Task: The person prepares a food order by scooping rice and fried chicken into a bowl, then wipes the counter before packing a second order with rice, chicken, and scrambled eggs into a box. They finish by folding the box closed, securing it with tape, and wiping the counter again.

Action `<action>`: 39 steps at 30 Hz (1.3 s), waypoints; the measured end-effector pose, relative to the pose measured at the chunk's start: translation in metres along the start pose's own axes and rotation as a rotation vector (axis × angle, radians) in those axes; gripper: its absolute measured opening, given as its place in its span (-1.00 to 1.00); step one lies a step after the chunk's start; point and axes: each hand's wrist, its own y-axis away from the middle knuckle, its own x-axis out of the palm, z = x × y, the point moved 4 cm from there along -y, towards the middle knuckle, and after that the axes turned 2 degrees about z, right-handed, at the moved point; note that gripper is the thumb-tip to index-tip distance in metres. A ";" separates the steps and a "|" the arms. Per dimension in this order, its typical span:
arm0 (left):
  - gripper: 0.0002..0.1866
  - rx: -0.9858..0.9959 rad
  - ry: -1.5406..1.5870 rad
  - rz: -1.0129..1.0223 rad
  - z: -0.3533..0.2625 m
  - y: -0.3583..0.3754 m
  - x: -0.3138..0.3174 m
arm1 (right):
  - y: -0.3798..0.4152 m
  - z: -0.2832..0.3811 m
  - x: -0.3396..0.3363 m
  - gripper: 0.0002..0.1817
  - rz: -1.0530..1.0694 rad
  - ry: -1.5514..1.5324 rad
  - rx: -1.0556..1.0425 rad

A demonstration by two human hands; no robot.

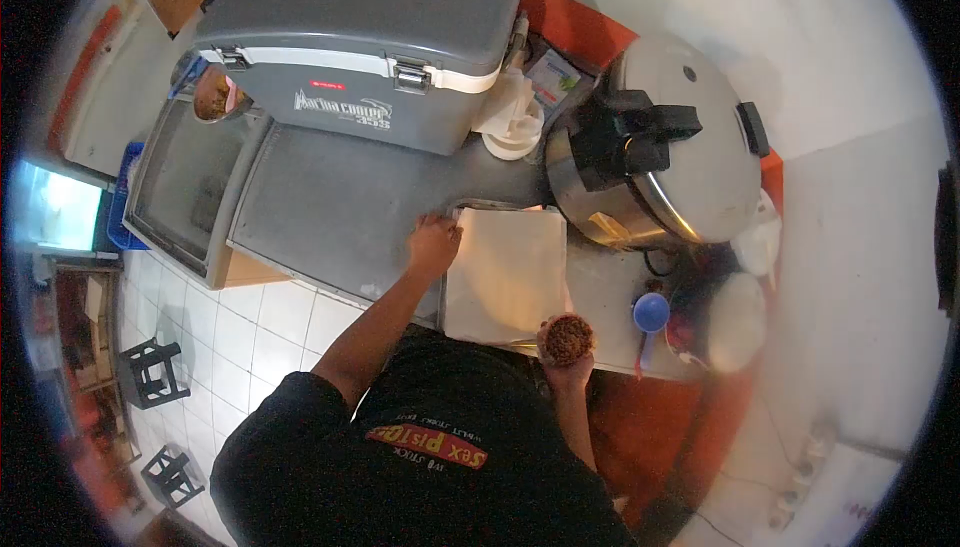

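Note:
A stack of pale paper sheets [505, 272] lies on the counter in front of me. Beside its upper left corner is my left hand [435, 244], fingers loosely bent and apart, touching the edge or resting just next to it. My right hand [570, 367] grips a small round cup [568, 340] filled with brown, crumbly food, at the lower right corner of the stack. The cup's sides are mostly hidden by my fingers and by the view from above.
A large grey cooler box [350, 57] stands at the back of the counter [330, 182]. To the right are a big metal pot [640, 167] with black handles and a blue ladle [650, 314]. A glass-topped case [195, 182] is at left. Black stools [153, 374] stand on the tiled floor.

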 end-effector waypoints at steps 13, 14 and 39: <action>-0.78 0.698 -0.125 -0.012 -0.035 0.074 0.041 | 0.006 -0.004 0.009 -0.58 -0.084 -0.114 -0.050; -0.77 0.730 -0.084 0.045 -0.035 0.080 0.046 | 0.008 -0.004 0.011 -0.58 -0.086 -0.114 -0.053; -0.51 0.476 -0.530 -0.131 -0.019 0.008 0.093 | 0.022 -0.002 -0.004 -0.51 -0.047 -0.099 -0.069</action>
